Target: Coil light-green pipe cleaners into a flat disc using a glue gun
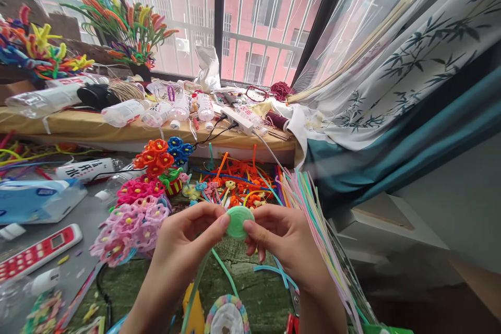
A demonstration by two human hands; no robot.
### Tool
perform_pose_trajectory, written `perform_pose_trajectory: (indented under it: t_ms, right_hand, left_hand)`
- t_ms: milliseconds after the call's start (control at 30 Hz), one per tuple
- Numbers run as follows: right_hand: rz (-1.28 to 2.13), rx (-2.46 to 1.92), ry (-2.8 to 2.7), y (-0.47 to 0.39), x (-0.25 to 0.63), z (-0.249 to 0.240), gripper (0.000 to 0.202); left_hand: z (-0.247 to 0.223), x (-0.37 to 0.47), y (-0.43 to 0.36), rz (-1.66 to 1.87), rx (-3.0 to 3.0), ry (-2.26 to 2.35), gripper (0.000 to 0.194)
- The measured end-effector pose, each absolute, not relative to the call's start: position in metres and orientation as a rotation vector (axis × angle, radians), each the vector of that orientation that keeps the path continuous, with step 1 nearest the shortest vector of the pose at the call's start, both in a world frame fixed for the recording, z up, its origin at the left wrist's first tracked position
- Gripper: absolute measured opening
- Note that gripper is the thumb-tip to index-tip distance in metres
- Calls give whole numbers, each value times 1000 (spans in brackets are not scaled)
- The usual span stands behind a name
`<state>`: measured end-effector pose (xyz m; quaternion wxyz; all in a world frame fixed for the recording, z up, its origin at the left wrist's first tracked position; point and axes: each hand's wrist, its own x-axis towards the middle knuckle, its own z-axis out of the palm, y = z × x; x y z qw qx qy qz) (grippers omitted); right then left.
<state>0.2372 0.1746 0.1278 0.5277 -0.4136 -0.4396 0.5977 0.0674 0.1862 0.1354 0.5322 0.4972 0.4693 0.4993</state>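
Between my two hands is a round, light green coil (240,222) that looks wound from pipe cleaner. My left hand (190,235) pinches its left edge with thumb and fingertips. On the opposite edge, my right hand (282,237) holds it the same way, with the lower fingers curled beneath. A green pipe cleaner strand (225,273) hangs below the coil; where it joins is hidden. Under my hands lies a pastel-edged white ring (227,315) beside a yellow piece (194,309). Red-handled pliers or scissors (291,322) are partly covered by my right wrist.
Pipe cleaner flowers (135,222) stand left of my hands. Loose pipe cleaners (309,209) lie bundled on the right, and orange pieces (250,175) are heaped behind. A red remote (39,253) and tissue pack (41,201) lie left. Bottles (123,112) line the windowsill.
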Motion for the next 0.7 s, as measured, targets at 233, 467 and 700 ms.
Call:
perform_pose_trajectory:
  t_ms: [233,467,700]
  right_hand:
    - [1383,-1011,-1033,178,237,126,30]
    - [1339,-1010,-1047,178,236,125,29]
    - [1313,-1000,-1070,180,239,124,28]
  left_hand:
    - [131,68,190,1194,1253,1184,21]
    - [132,68,189,1167,1225,1155,24]
    - [131,67,188,1154,1193,1066,20]
